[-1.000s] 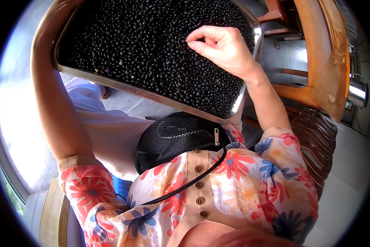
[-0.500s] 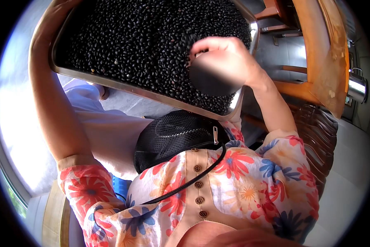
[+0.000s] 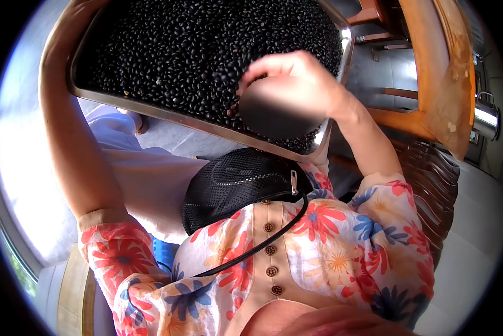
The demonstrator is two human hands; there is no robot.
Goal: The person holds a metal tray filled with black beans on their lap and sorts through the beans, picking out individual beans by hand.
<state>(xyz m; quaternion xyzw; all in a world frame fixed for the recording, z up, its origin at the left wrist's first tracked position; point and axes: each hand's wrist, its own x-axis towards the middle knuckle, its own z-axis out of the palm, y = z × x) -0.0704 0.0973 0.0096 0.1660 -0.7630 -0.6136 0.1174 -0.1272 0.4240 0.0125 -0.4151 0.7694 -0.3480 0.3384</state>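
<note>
A metal tray (image 3: 167, 115) full of shiny black beans (image 3: 167, 50) fills the upper middle of the head view. My right hand (image 3: 296, 73) is over the beans at the tray's near right part. Its bent fingers are apart and reach down among the beans; a blurred dark round patch hides part of the hand. A reddish bean (image 3: 229, 112) shows close to the fingertips. My left forearm runs along the tray's left side, and my left hand (image 3: 86, 5), cut off by the top edge, is at that side with its fingers hidden.
A black mesh bag (image 3: 234, 185) is below the tray, against the floral shirt. A wooden table (image 3: 439, 73) stands to the right, with a carved dark wooden chair (image 3: 433, 190) below it. Another person's foot (image 3: 142, 123) shows under the tray.
My right hand has moved a little to the left and toward the body, across the beans. The left arm and the tray look nearly unmoved.
</note>
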